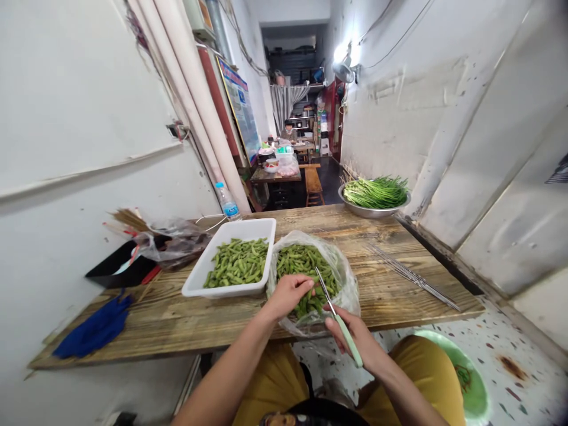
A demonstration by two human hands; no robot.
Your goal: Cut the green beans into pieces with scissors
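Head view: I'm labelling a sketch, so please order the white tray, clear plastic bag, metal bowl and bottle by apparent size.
1. White tray and clear plastic bag: too alike to rank
2. Metal bowl
3. Bottle

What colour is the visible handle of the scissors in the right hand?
The scissors handle is pale green, seen best in the head view.
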